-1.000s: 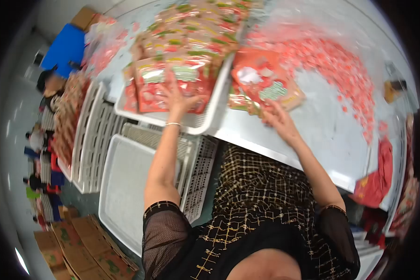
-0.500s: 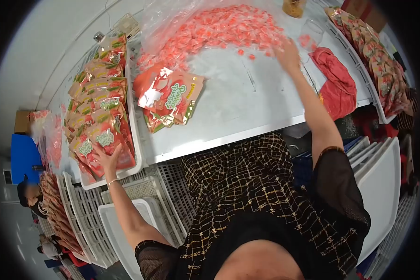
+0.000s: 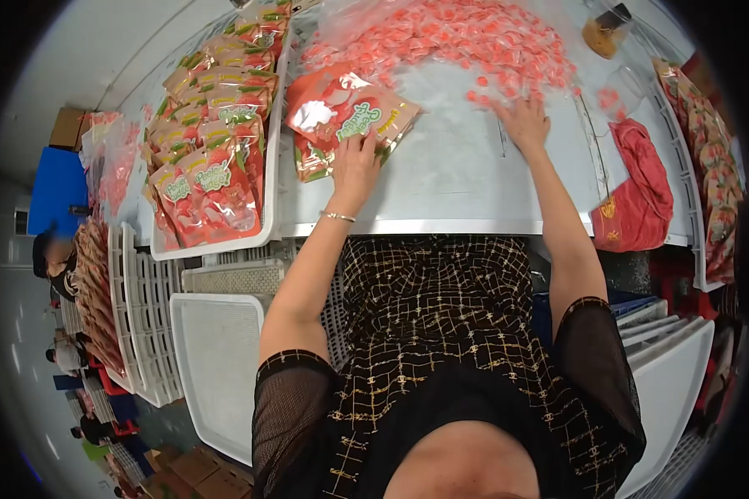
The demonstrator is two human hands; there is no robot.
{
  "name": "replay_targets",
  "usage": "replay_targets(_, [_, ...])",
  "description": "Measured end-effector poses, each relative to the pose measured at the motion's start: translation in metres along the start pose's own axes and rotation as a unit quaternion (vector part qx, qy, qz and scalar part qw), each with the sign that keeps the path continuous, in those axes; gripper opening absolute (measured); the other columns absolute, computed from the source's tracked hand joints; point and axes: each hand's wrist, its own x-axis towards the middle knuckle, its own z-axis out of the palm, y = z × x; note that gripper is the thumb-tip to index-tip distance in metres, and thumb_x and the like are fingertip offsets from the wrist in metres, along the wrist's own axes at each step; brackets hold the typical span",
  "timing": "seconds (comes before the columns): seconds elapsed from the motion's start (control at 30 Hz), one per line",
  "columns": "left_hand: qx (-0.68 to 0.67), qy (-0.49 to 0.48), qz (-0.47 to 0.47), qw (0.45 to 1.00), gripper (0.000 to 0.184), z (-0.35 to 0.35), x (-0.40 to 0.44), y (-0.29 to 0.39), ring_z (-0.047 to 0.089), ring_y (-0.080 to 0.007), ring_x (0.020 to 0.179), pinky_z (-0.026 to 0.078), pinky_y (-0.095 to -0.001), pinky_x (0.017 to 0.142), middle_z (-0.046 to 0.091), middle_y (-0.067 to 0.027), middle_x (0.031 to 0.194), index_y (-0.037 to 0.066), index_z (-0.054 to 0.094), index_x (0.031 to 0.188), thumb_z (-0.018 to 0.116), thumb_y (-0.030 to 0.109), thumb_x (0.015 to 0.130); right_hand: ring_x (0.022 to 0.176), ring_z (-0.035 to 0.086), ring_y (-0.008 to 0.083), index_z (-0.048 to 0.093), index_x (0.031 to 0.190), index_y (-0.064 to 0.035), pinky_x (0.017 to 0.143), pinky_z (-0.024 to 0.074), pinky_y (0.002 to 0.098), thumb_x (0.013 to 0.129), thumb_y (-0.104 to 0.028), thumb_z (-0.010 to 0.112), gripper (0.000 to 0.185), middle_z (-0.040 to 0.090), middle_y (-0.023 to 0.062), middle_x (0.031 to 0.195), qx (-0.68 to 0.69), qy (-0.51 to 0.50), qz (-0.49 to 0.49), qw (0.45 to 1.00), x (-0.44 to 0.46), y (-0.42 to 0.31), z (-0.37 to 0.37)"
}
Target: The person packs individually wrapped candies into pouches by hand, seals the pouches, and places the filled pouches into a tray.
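Observation:
My left hand [image 3: 356,173] rests its fingertips on the lower edge of a small stack of red and tan printed pouches [image 3: 341,116] on the white table [image 3: 449,183]. Whether it grips the top pouch I cannot make out. My right hand [image 3: 524,126] lies with fingers spread at the near edge of a large pile of pink wrapped pieces [image 3: 466,41]. Left of the stack, a white tray [image 3: 216,247] holds overlapping rows of filled pouches [image 3: 225,187].
A red cloth [image 3: 637,191] lies at the table's right, near a clear cup [image 3: 624,90] and a jar [image 3: 605,33]. Another tray of pouches [image 3: 707,166] stands far right. Stacked white trays [image 3: 216,349] are below left. A person [image 3: 57,258] is at the far left.
My left hand has moved right from the tray's pouches to the stack. My right hand has come back left along the pile's near edge. The view has shifted.

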Motion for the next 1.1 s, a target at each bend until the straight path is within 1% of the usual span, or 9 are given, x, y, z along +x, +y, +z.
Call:
replay_targets(0.2, [-0.059,-0.021,-0.067,0.996,0.018,-0.009,0.011,-0.028,0.059,-0.0307,0.061,0.046,-0.038,0.056,0.06,-0.0143,0.066,-0.002,0.062,0.075,0.068,0.015,0.075,0.13,0.029,0.0337,0.054,0.123,-0.016,0.101,0.0236,0.0562,0.079,-0.055,0.055,0.059,0.036,0.0188,0.137,0.166,0.045,-0.07,0.983,-0.021,-0.023,0.007])
replay_targets(0.33, [-0.152,-0.047,-0.117,0.98,0.031,-0.037,0.027,-0.026,0.058,-0.0247,0.052,0.044,-0.0352,0.051,0.057,-0.0141,0.055,-0.004,0.059,0.064,0.07,0.021,0.076,0.122,0.041,0.0332,0.06,0.112,-0.0137,0.099,0.0332,0.0439,0.075,-0.022,0.069,0.04,0.045,0.0167,0.13,0.203,0.17,-0.327,0.907,-0.055,-0.089,-0.024])
replay_targets(0.47, [-0.318,-0.147,-0.244,0.904,0.029,-0.04,0.039,-0.031,0.057,-0.0143,0.052,0.043,-0.0306,0.049,0.054,-0.0042,0.054,0.0,0.054,0.066,0.072,0.021,0.076,0.121,0.042,0.0306,0.062,0.105,-0.013,0.098,0.0335,0.0453,0.073,-0.015,0.067,0.033,0.047,0.0121,0.129,0.177,0.157,-0.456,0.858,-0.09,-0.163,-0.047])
replay_targets(0.67, [-0.212,-0.061,-0.225,0.949,0.019,-0.024,0.035,-0.048,0.049,-0.0128,0.058,0.042,-0.0304,0.053,0.054,-0.0047,0.064,0.001,0.051,0.072,0.063,0.013,0.079,0.116,0.046,0.0265,0.061,0.093,-0.0094,0.098,0.0327,0.0474,0.071,-0.01,0.061,0.022,0.055,0.0057,0.113,0.175,0.176,-0.548,0.799,-0.099,-0.183,-0.039])
replay_targets(0.73, [-0.196,-0.038,-0.194,0.96,0.019,-0.027,0.033,-0.039,0.057,-0.0361,0.068,0.043,-0.0426,0.063,0.058,-0.0236,0.071,-0.003,0.052,0.076,0.053,0.015,0.082,0.114,0.046,0.0257,0.06,0.091,-0.0083,0.097,0.0331,0.0473,0.071,-0.009,0.059,0.02,0.057,0.0051,0.105,0.176,0.157,-0.575,0.783,-0.099,-0.186,-0.044])
replay_targets(0.77, [-0.227,-0.031,-0.18,0.957,0.018,-0.028,0.033,-0.036,0.057,-0.0366,0.069,0.044,-0.0426,0.063,0.057,-0.0237,0.072,-0.003,0.052,0.076,0.052,0.014,0.082,0.113,0.047,0.0257,0.059,0.087,-0.0076,0.096,0.0342,0.0463,0.071,-0.009,0.058,0.016,0.056,0.0047,0.099,0.172,0.151,-0.589,0.775,-0.097,-0.191,-0.049])
replay_targets(0.93, [-0.371,-0.029,-0.284,0.884,0.015,-0.052,0.048,-0.049,0.054,-0.0135,0.063,0.043,-0.0312,0.055,0.06,-0.0097,0.069,-0.003,0.053,0.076,0.054,0.011,0.081,0.103,0.051,0.0247,0.054,0.077,-0.0071,0.093,0.0357,0.0424,0.074,-0.01,0.055,0.005,0.055,0.0074,0.089,0.197,0.122,-0.6,0.766,-0.085,-0.185,-0.067])
replay_targets(1.0, [-0.422,-0.061,-0.317,0.847,0.013,-0.053,0.05,-0.048,0.055,-0.0125,0.063,0.044,-0.029,0.054,0.065,-0.0125,0.081,-0.003,0.051,0.074,0.053,0.009,0.079,0.099,0.052,0.0247,0.055,0.078,-0.0067,0.09,0.0368,0.0423,0.074,-0.01,0.056,0.005,0.055,0.0076,0.089,0.17,0.079,-0.603,0.775,-0.087,-0.176,-0.043])
replay_targets(1.1, [-0.396,-0.063,-0.094,0.911,0.019,-0.044,0.047,-0.024,0.053,-0.0087,0.065,0.043,-0.0244,0.057,0.062,-0.0184,0.111,-0.001,0.05,0.073,0.056,0.013,0.084,0.097,0.053,0.025,0.055,0.078,-0.0056,0.085,0.0388,0.0422,0.072,-0.008,0.058,0.007,0.055,0.0074,0.089,0.222,0.025,-0.509,0.831,-0.1,-0.167,-0.039])
